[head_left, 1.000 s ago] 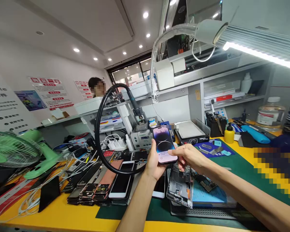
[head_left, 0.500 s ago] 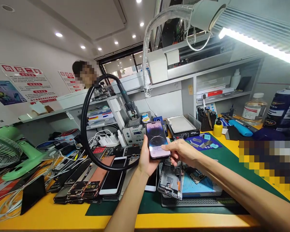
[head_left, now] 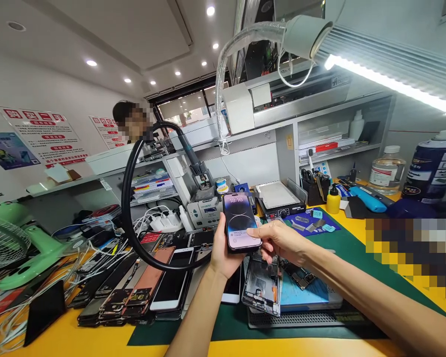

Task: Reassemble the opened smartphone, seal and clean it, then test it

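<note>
My left hand (head_left: 222,260) is closed around a smartphone (head_left: 241,213) with a lit screen, which reads 18:16 and shows a notification low down. The phone is held upright, tilted back, above the bench. One digit of my right hand (head_left: 284,240) touches the lower right of the screen; the other fingers curl below it with nothing visible in them. Below the hands, an opened phone housing (head_left: 260,290) with bare internals lies on a blue box (head_left: 308,296). Behind it is a loose phone circuit part (head_left: 301,274).
Stacked phones and phone parts (head_left: 173,280) lie left of my forearm on the green mat (head_left: 360,258). A black hose (head_left: 128,198) loops near my left wrist. A heating plate (head_left: 277,197) and a yellow bottle (head_left: 333,200) stand behind. Another person (head_left: 124,111) is beyond the shelf.
The camera has tilted up slightly, so the scene sits lower in view. My right digit stays on the lower screen, and the notification there appears a little higher or larger.
</note>
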`<act>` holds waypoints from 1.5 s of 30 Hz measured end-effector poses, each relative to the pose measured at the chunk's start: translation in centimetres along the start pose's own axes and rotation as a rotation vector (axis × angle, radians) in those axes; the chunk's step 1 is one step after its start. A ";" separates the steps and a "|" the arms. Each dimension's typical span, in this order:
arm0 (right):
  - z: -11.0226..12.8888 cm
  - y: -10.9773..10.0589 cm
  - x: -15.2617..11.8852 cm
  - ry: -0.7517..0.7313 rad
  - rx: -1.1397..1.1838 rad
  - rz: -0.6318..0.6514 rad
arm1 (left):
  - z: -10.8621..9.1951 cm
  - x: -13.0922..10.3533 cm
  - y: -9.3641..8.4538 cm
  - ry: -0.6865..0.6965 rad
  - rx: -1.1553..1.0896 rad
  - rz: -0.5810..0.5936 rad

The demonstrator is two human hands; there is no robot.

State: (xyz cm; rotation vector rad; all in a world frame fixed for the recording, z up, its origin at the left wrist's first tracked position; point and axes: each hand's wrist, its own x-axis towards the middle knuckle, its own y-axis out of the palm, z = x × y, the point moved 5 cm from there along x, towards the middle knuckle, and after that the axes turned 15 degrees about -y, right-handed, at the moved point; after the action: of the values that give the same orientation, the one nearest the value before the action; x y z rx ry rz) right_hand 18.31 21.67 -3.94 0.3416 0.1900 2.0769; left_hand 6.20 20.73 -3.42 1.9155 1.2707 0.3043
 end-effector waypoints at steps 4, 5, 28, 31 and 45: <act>-0.2 -0.1 0.0 0.009 0.030 0.000 | 0.0 0.0 -0.2 -0.020 -0.022 -0.008; -0.3 -0.1 0.1 0.011 0.038 -0.001 | 0.0 0.0 -0.2 -0.022 -0.027 -0.007; -2.1 0.1 0.2 0.052 0.074 0.069 | -0.3 -0.1 -0.2 0.041 0.091 0.132; -2.0 0.5 0.0 0.061 0.071 0.099 | -0.8 -0.3 -0.9 0.092 0.131 0.091; 0.5 1.4 -0.8 0.007 -0.254 0.104 | -2.4 -1.9 -0.6 0.490 0.362 -0.050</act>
State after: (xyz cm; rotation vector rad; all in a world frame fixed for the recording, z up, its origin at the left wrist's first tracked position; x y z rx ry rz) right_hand 17.69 20.26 -3.20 0.1925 -0.0895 2.1741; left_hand 3.52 20.32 -1.83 2.1872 1.7900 0.5750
